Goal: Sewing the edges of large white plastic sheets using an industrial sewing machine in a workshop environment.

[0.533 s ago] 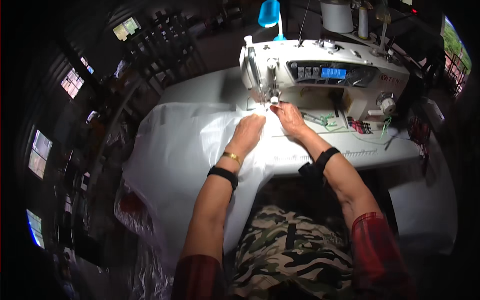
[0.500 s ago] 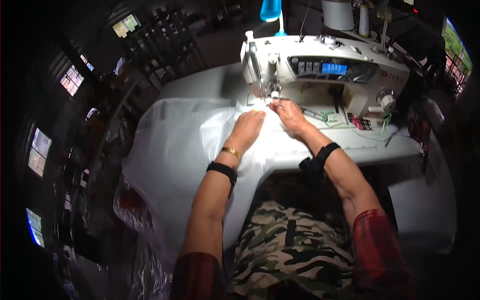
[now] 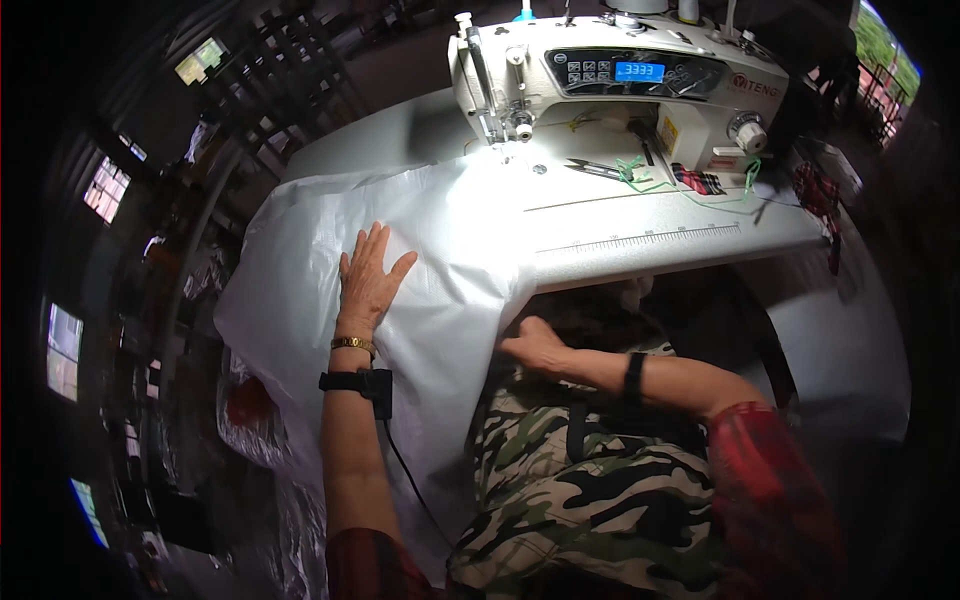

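White sheet: the wide, creased white sheet (image 3: 430, 310) fills the centre-left of the frame, from under the bright light near the needle down to the lower middle, partly over the bench (image 3: 600, 216).
Left hand: the left hand (image 3: 370, 285) lies palm down on the sheet, left of centre, fingers and thumb spread apart.
Left wrist: a gold bracelet (image 3: 352, 343) and, below it, a black strap (image 3: 345, 381).
Right hand: the right hand (image 3: 538, 345), just below the frame's centre, has its fingers curled beside the sheet's right edge; I cannot tell whether it grips the sheet.
Right forearm: a black band (image 3: 633, 378) around it.
Machine: a white sewing machine (image 3: 640, 101) across the upper right, its blue screen (image 3: 640, 72) lit.
On the bench: right of the needle, snips (image 3: 595, 167), tangled green thread (image 3: 630, 172) and a red plaid scrap (image 3: 697, 179).
Bench front: ruler marks (image 3: 650, 236) along the edge, right of centre.
Lap: camouflage cloth (image 3: 590, 490), lower middle.
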Demonstrator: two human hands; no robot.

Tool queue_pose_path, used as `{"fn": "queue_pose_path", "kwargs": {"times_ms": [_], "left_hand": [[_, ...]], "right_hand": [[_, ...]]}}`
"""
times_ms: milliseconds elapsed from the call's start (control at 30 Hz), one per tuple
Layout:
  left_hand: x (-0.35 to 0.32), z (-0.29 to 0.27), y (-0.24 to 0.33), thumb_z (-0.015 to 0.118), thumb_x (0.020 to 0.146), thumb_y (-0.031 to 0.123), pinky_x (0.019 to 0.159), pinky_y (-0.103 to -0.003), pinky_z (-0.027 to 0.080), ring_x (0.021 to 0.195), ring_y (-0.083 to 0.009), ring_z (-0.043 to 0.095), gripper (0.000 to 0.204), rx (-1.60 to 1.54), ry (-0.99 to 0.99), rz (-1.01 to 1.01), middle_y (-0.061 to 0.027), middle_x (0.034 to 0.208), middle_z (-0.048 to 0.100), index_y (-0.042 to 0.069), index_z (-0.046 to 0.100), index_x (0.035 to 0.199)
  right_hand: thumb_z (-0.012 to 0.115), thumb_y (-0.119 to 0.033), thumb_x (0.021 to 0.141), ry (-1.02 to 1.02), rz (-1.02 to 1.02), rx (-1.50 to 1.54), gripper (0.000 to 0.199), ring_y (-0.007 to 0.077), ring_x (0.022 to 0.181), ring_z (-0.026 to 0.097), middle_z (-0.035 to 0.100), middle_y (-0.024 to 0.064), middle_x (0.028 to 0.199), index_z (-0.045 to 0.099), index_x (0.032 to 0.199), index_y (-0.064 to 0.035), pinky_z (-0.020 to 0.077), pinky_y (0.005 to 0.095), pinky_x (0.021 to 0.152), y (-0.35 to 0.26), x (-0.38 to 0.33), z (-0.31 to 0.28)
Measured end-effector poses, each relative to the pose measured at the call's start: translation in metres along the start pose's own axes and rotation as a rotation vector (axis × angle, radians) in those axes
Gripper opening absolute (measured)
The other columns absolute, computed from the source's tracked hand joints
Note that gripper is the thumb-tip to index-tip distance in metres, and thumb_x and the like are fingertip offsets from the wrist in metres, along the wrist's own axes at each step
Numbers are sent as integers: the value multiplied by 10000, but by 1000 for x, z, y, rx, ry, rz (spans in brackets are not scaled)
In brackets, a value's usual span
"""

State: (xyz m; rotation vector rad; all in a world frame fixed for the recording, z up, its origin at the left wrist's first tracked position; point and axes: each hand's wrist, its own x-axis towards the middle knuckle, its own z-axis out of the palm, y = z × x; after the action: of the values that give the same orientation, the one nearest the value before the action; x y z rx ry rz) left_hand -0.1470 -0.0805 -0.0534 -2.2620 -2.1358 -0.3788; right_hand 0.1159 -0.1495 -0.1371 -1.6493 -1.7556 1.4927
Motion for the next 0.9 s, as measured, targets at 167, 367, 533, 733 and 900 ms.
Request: {"fn": "queue_pose_path", "kwargs": {"times_ms": [167, 367, 533, 733, 900], "left_hand": [[27, -3, -23, 544, 911, 591, 1199, -503, 141, 1466, -257, 245, 717, -54, 25, 89, -81, 1551, 356, 112, 450, 1437], [34, -6, -46, 567, 934, 500, 1189, -483, 175, 1444, -261, 299, 630, -73, 62, 189, -102, 1516, 410, 84, 494, 1402], [30, -8, -49, 585, 934, 464, 1177, -484, 205, 1403, -274, 373, 578, -128, 100, 231, -121, 1460, 479, 63, 546, 1348], [4, -8, -41, 597, 943, 391, 1159, -487, 234, 1347, -288, 446, 463, -186, 160, 230, -153, 1377, 552, 37, 623, 1241], [-48, -50, 41, 643, 902, 145, 969, -381, 453, 1082, -305, 628, 251, -396, 235, 226, -175, 1151, 668, -13, 667, 1095]], "right_hand": [[512, -185, 825, -67, -369, -528, 346, 469, 1008, 622, 664, 294, 1004, 686, 1010, 50, 511, 454, 866, 60, 70, 87], [515, -176, 958, -95, -636, 324, 296, 325, 1030, 610, 671, 183, 1056, 630, 1169, -4, 452, 381, 961, 43, 7, 43], [597, -264, 975, -531, -458, 581, 360, 145, 982, 590, 657, 69, 1051, 607, 1176, 34, 472, 300, 889, -45, -151, -98], [620, -329, 965, -331, -104, 455, 336, 47, 625, 392, 461, -74, 677, 629, 756, -65, 308, 252, 542, 91, -116, -82], [667, -234, 920, -38, -173, 421, 260, 71, 720, 523, 605, 4, 781, 603, 1001, 4, 436, 244, 644, 90, -112, -77]]}}
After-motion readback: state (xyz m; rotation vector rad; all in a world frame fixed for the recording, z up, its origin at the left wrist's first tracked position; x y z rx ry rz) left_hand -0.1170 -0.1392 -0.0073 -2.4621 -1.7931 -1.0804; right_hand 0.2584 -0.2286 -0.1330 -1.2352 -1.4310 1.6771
